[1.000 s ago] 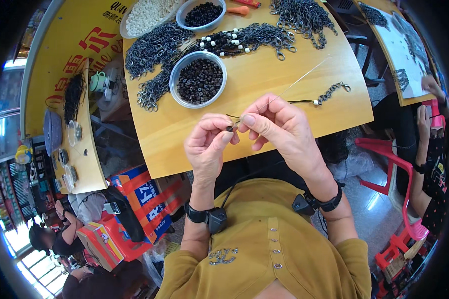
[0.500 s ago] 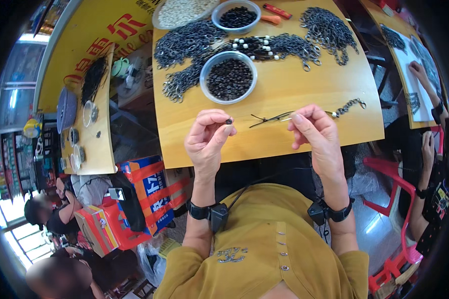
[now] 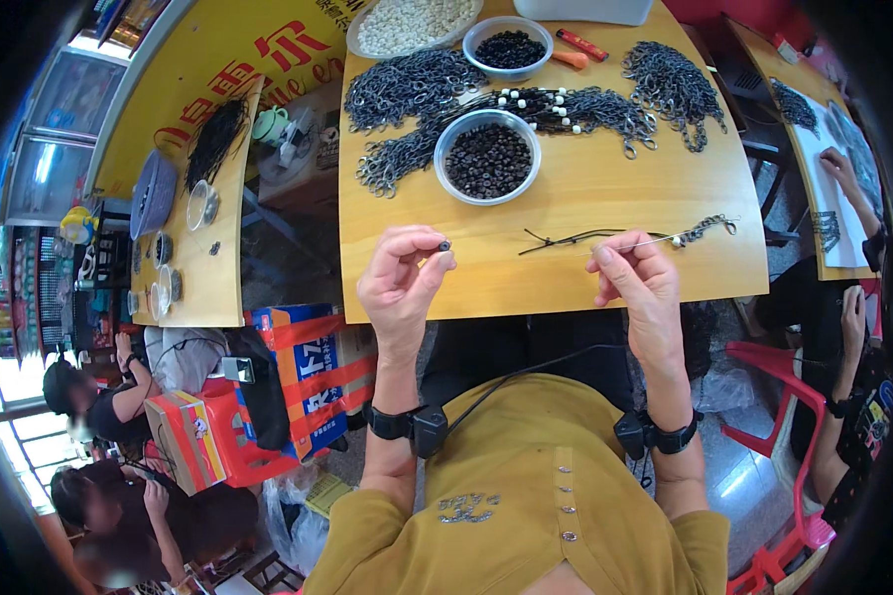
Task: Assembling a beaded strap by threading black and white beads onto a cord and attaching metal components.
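Two closed pinch grips, well apart above a yellow-brown wooden table (image 3: 526, 288): small round dark bead (image 3: 445, 247) left, thin silvery needle (image 3: 655, 241) right.
Left hand (image 3: 403, 273): thumb and forefinger shut on the bead at the very tips, likely to leave its hole uncovered. Beyond that grip, slightly right: clear round plastic tub (image 3: 488, 201) of dark beads, presumably there for easy reach. Between the grips, running behind the right one: thin black knotted cord (image 3: 566, 240) lying on the table, seemingly out of the fingers' way. Right hand (image 3: 645, 283): thumb and forefinger together on the needle, shaft slanting back past the knuckles, probably for control; tip too fine to make out. Right of that grip: dark metal chain (image 3: 706, 228) beside a white round bead (image 3: 677, 240).
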{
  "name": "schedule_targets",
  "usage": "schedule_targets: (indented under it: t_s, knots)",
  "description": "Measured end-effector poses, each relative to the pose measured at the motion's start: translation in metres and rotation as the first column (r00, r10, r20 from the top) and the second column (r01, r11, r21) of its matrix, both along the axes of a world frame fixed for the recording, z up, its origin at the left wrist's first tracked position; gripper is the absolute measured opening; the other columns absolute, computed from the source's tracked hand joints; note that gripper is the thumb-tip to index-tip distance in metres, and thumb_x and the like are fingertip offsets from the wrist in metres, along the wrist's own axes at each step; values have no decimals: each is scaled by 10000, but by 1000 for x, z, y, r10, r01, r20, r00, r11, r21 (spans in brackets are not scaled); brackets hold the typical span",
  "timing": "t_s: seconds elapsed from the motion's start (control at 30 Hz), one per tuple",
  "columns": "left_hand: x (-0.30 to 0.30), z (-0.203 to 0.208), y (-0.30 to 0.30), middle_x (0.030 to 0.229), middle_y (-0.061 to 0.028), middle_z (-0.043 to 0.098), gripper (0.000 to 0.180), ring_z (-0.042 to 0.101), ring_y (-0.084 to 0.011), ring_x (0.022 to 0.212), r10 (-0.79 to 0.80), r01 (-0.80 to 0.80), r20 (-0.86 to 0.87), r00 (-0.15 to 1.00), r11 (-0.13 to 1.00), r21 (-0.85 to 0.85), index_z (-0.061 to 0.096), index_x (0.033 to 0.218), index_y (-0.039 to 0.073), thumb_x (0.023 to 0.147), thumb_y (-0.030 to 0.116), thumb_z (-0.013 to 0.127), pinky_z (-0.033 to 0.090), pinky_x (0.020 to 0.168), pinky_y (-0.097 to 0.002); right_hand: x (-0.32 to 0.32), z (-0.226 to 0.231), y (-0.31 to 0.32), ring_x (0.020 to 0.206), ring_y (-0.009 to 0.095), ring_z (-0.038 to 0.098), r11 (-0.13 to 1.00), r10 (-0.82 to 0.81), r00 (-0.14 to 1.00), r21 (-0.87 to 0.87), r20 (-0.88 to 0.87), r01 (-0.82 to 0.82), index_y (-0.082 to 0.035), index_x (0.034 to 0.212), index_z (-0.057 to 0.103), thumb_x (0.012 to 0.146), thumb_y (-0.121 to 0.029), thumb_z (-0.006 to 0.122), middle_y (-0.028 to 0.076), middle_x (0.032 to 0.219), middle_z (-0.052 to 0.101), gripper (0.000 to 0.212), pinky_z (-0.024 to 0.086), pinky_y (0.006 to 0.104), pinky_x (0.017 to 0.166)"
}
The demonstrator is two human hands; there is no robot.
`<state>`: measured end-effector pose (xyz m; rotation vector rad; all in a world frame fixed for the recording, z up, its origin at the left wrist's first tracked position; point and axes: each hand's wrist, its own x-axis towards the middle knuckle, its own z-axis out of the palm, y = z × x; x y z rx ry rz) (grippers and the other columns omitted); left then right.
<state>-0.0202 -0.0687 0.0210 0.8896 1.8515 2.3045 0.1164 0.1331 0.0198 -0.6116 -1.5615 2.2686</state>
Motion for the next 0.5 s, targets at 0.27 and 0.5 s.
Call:
schedule_targets:
  t_s: [0.27,0.5]
  knots:
    - [-15,-15,4,919,-23,600,125,572,-64,753,63,-49,12,998,879,-475,641,956,-29,838,-9,677,468,678,-192,12,-12,9,650,62,521,830,-118,987,556,112,37,7,884,625,874,-80,652,13,746,590,91,436,215,570]
    - [-38,-34,25,808,-36,581,85,545,-117,708,111,-281,-297,948,730,-622,672,853,12,788,43,718,443,616,-247,14,-17,17,618,89,523,792,-133,983,610,125,30,32,848,616,851,-35,646,48,706,574,74,427,225,575]
